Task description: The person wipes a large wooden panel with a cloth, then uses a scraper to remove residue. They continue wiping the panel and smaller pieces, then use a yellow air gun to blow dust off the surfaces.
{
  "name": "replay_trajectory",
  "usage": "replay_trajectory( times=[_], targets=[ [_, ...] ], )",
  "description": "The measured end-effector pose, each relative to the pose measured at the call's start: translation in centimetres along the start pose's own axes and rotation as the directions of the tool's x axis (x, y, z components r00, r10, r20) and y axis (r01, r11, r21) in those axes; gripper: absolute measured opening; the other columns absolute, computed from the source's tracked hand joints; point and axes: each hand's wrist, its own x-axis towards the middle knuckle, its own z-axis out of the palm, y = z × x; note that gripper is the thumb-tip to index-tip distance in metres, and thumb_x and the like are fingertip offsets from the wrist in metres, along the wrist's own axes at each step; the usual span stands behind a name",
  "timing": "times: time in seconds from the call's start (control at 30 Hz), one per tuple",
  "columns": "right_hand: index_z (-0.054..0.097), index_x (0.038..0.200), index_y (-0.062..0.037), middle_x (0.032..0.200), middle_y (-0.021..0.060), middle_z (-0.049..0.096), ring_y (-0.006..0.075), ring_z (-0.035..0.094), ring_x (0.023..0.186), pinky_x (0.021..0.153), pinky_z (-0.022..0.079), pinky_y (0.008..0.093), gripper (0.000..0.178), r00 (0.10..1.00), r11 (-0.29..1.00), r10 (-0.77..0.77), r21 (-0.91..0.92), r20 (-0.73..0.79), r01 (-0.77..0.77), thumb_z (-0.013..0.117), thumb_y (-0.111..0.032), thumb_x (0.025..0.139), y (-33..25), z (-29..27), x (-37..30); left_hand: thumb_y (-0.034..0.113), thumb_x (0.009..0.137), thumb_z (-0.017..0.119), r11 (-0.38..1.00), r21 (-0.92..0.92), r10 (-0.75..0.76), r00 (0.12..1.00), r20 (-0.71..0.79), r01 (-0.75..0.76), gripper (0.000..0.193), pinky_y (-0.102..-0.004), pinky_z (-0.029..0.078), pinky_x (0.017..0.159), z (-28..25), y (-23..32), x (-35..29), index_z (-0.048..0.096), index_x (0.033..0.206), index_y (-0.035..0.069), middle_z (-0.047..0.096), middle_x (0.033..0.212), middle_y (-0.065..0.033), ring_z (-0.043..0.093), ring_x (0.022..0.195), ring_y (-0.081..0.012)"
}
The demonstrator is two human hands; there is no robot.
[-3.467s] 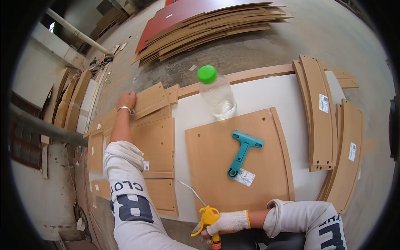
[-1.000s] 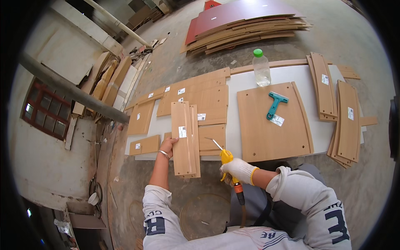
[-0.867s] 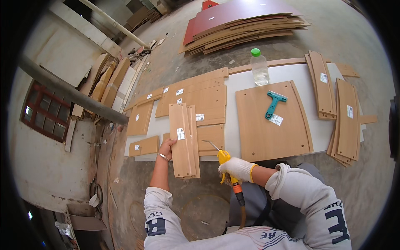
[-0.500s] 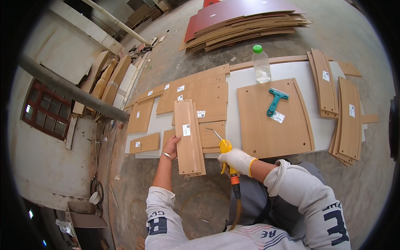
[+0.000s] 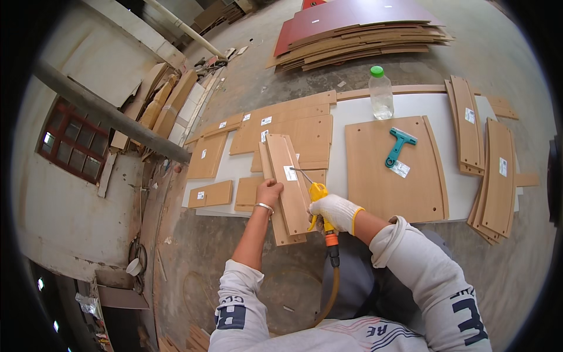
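Note:
My bare left hand [image 5: 270,192], a bangle at its wrist, is closed on the left edge of two narrow wooden boards. The upper wooden board [image 5: 288,202], with a white label, lies tilted and fanned over the lower board [image 5: 278,217]; both overhang the table's near edge. My right hand [image 5: 335,212], in a white knit glove, grips a yellow air blow gun [image 5: 318,191]. Its thin metal nozzle crosses over the upper board near the label; whether it touches cannot be seen. A hose [image 5: 335,287] runs down from the gun's orange coupling.
On the white-topped table [image 5: 339,141] lie several labelled wooden panels [image 5: 293,129], a larger panel [image 5: 375,188] with a teal scraper [image 5: 400,145] on it, and stacked curved boards [image 5: 498,176]. A green-capped bottle [image 5: 381,97] stands behind. Red-topped sheets [image 5: 358,41] are stacked on the floor beyond.
The upper board has swung and slid right across the lower one, which now shows on the left. My left hand moved right with them. The nozzle, formerly beside the boards, now overlaps the upper one.

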Motion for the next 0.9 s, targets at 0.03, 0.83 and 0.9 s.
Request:
replay_trajectory(
  times=[0.03,0.83,0.9],
  targets=[
    [0.058,0.097,-0.0018,0.079,0.0102,0.062,0.0209,0.058,0.056,0.05,0.05,0.0362,0.014,1.0,0.998,-0.014,-0.056,0.003,0.014,0.064,-0.012,0.091,-0.3,-0.3,0.0,0.016,0.075,0.073,0.995,0.104,0.013,0.999,-0.029,-0.01,0.023,-0.0314,0.051,0.071,0.2,0.9,-0.4,0.069,0.09,0.0,0.067,0.082,-0.0038,0.061,0.075,-0.0175],
    [0.067,0.096,-0.0028,0.08,0.0077,0.068,0.0177,0.065,0.065,0.061,0.054,0.0355,0.025,0.972,0.903,0.101,-0.429,0.21,-0.001,0.064,-0.025,0.086,3.8,6.2,-7.9,0.025,0.075,0.082,0.827,0.457,0.469,0.85,-0.242,-0.326,0.041,-0.0424,0.045,0.066,-8.7,0.0,6.4,0.052,0.084,-0.002,0.055,0.077,-0.0133,0.052,0.071,-0.0292],
    [0.067,0.098,-0.0034,0.081,0.0075,0.068,0.0172,0.065,0.065,0.061,0.054,0.0353,0.025,0.969,0.907,0.154,-0.418,0.195,-0.06,0.064,-0.025,0.086,3.3,5.1,-8.2,0.024,0.078,0.081,0.794,0.465,0.539,0.808,-0.239,-0.392,0.039,-0.0394,0.044,0.064,-8.6,2.4,6.6,0.05,0.083,-0.001,0.052,0.074,-0.0099,0.049,0.069,-0.0247]
  ],
)
